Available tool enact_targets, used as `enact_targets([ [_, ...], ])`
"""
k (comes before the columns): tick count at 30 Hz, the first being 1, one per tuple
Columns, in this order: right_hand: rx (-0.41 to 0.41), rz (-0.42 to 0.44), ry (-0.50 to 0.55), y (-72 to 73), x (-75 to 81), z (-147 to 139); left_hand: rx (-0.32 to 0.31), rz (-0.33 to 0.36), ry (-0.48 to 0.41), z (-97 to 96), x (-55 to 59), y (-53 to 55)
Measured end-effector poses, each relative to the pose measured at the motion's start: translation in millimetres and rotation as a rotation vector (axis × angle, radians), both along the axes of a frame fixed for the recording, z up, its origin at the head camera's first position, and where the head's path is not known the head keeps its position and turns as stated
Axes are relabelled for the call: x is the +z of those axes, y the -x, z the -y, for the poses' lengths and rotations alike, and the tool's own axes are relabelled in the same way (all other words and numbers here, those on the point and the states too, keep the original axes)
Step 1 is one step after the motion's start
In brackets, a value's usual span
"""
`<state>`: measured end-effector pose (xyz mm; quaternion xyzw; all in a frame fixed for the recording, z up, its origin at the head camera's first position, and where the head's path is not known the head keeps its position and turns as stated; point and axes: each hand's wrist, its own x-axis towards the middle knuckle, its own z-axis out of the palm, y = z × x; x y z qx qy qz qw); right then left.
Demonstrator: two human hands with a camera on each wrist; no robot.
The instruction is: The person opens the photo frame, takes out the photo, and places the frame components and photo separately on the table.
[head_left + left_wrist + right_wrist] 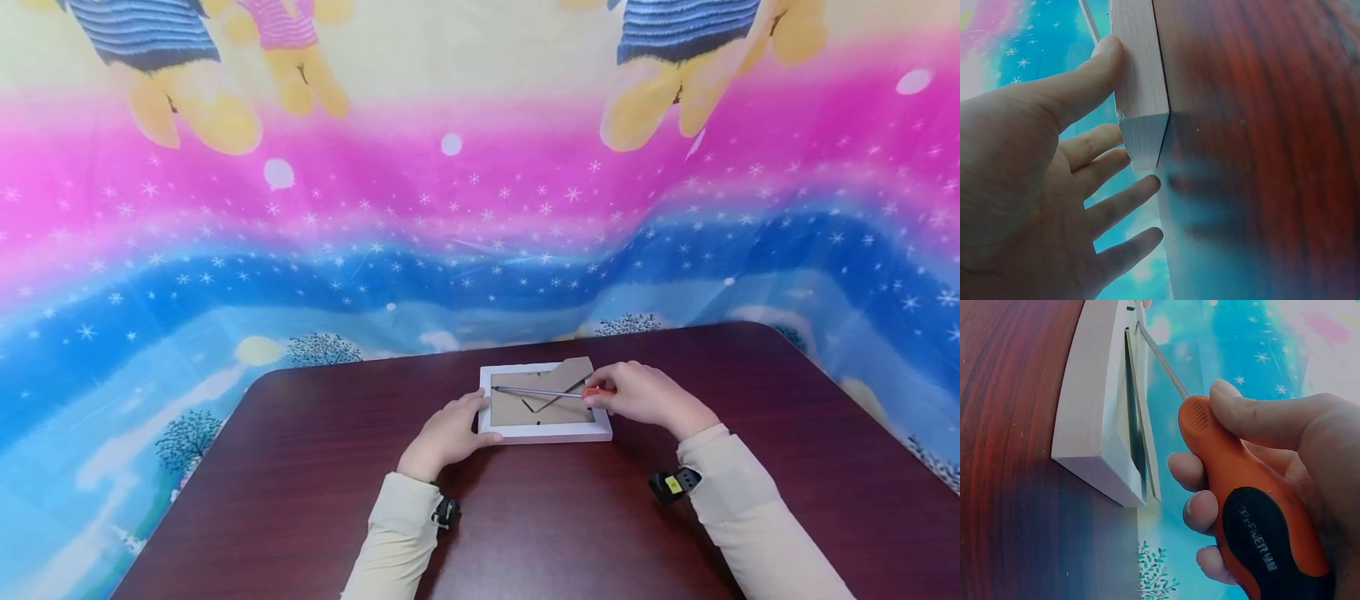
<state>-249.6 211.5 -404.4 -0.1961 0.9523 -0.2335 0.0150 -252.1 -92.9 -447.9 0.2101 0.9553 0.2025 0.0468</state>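
Observation:
A white picture frame (546, 432) lies face down on the table, its brown backing board (512, 408) facing up. Small dark tabs sit along the board's edge, and a stand leg (567, 375) is hinged on it, slightly raised. My left hand (448, 433) rests at the frame's left end, fingers spread and fairly straight, with the thumb against the near side. My right hand (641, 396) grips the orange and black handle of a screwdriver (1235, 481). Its metal shaft crosses above the board, the tip at the left inner edge near a tab.
The dark red wooden table (315, 500) extends around the frame. A printed cloth (420, 192) with snowflakes and cartoon figures hangs behind it and along its sides. Both sleeved wrists carry a small black camera (672, 485).

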Motion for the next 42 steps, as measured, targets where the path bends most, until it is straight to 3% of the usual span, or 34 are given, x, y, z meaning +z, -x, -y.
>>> enact_targets([
  [12,-0.022,0.068,0.054,5.2,-1.9,0.9,-0.004,-0.017,-0.025,-0.8,-2.8,0.8],
  [20,-0.020,0.050,-0.026,21.0,6.5,0.2,-0.023,0.021,-0.083,4.6,-2.2,4.2],
  [31,0.046,-0.002,-0.229,45.6,44.6,13.5,-0.035,0.006,-0.084,3.6,-4.8,3.2],
  [42,0.111,-0.133,-0.445,41.4,90.4,58.0,-0.034,-0.013,-0.056,5.5,-4.9,5.7],
])
